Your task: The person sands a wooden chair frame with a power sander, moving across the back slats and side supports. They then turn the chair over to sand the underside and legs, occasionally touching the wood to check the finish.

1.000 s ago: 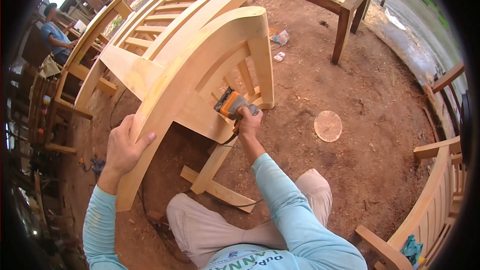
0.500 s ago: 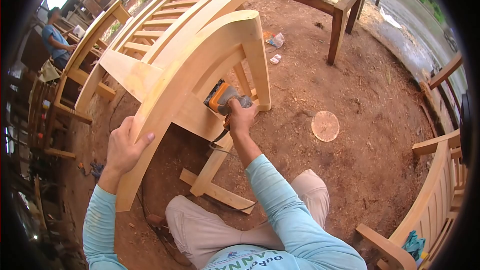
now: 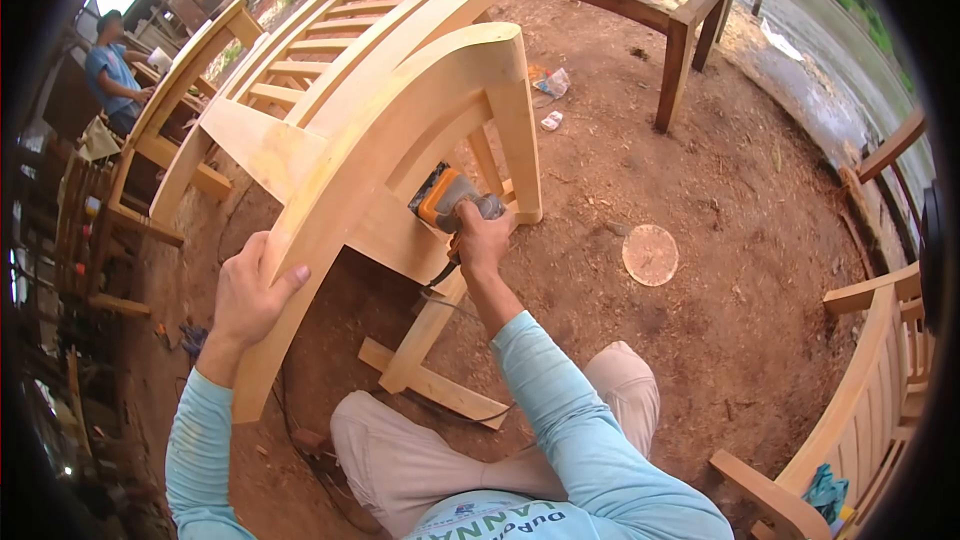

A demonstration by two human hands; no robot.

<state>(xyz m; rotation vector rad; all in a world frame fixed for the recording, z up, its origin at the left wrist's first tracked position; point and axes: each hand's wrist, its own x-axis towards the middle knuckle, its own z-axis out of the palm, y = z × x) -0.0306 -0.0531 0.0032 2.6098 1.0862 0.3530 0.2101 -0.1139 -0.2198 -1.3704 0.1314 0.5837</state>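
Observation:
A pale wooden bench lies tipped over in front of me, its curved side facing me. My left hand is wrapped round the edge of its broad curved board, thumb on the near face. In my right hand is an orange and grey electric sander, gripped by its body. The sander's black pad sits against the inner panel of the bench side; the exact contact is hidden. Its cord hangs below my wrist and runs toward the ground.
A dark wooden frame stands at the back right. Another slatted bench with a teal cloth is at the lower right. A round wooden disc lies on the dirt. At the far left a person stands by another wooden frame.
Both hands, the sander and the bench stay in almost the same place. The far-left person's arm has shifted slightly.

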